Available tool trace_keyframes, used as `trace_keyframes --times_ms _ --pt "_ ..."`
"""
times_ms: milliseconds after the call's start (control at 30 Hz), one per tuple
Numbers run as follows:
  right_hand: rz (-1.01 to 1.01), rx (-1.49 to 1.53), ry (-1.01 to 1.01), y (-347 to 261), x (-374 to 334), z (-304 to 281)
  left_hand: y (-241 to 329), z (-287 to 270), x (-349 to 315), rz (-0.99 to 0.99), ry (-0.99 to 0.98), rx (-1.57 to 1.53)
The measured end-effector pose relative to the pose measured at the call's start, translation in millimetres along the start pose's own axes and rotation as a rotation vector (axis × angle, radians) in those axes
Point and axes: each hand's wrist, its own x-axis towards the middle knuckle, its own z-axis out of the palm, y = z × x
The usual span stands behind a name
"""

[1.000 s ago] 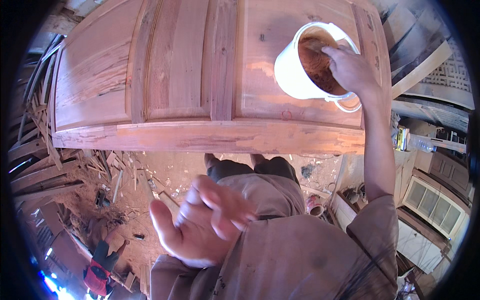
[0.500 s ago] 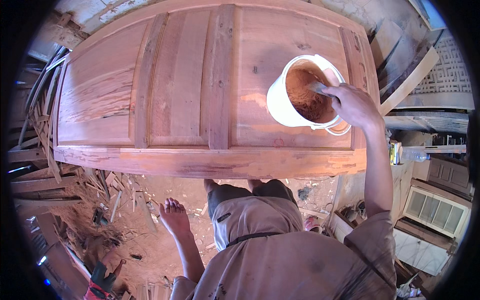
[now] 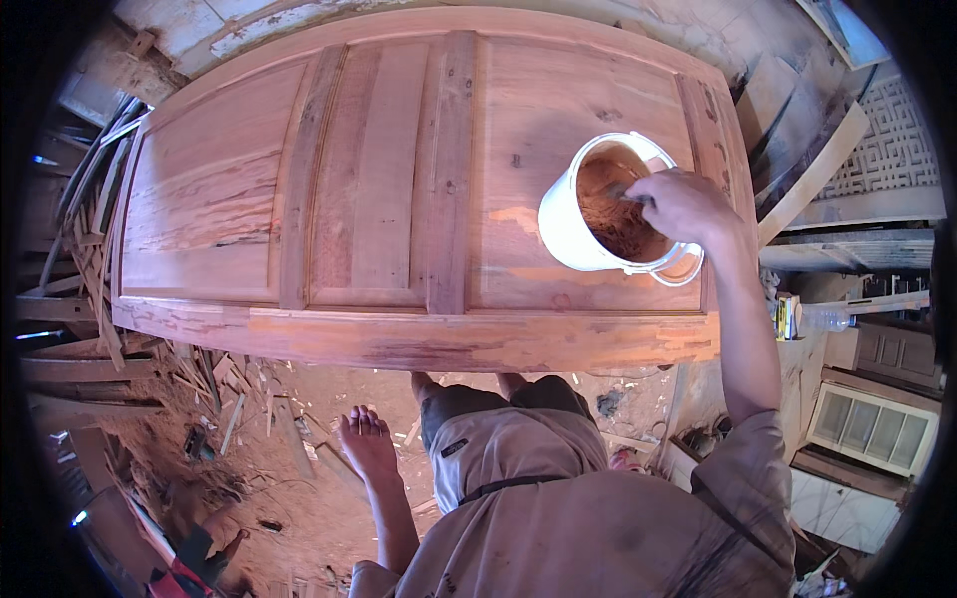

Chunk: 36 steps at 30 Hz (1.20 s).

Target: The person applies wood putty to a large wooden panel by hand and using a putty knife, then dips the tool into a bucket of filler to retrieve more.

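A white bucket (image 3: 560,227) holding orange-brown paste (image 3: 618,221) stands tilted in view on the right part of a panelled wooden door (image 3: 374,329). My right hand (image 3: 688,207) reaches over the bucket's rim, closed on a putty knife (image 3: 616,190). The knife's blade is down in the bucket, and its handle is mostly hidden by my fingers. My left hand (image 3: 369,445) hangs in the air below the door's near edge, holding nothing, with its fingers loosely extended. Orange patches of the same colour as the paste show on the door's near rail and panel.
Wood scraps and sawdust cover the floor (image 3: 289,498). Stacked timber (image 3: 90,239) lines the left side. Another person (image 3: 194,563) is low at the lower left. Boards (image 3: 812,179) lean at the right, with a white-framed window sash (image 3: 872,429) farther down.
My right hand has moved slightly left and down, and the knife blade sits deeper in the bucket. My left hand is slightly lower and farther right. The whole view has shifted a little.
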Motion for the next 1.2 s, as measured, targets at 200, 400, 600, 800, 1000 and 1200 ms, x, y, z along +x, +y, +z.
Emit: trace_keyframes --times_ms 200,400,600,800,1000,1200 --pt "-0.004 -0.018 0.001 2 36 14 -10 2 9 -0.033 -0.023 0.018" --pt "-0.007 -0.088 -0.078 -17 39 12 -3 -2 10 0.007 -0.077 -0.008" --pt "-0.005 -0.027 -0.029 8 35 7 -6 -5 10 -0.011 0.002 -0.008" --pt "0.025 -0.09 -0.046 -5 46 32 -16 7 10 -0.01 -0.088 0.02" --pt "-0.146 0.082 -0.058 45 11 13 -9 0 17 -0.004 -0.098 -0.025" --pt "0.057 0.769 -0.112 76 -20 30 -19 17 15 -0.021 -0.081 -0.009"
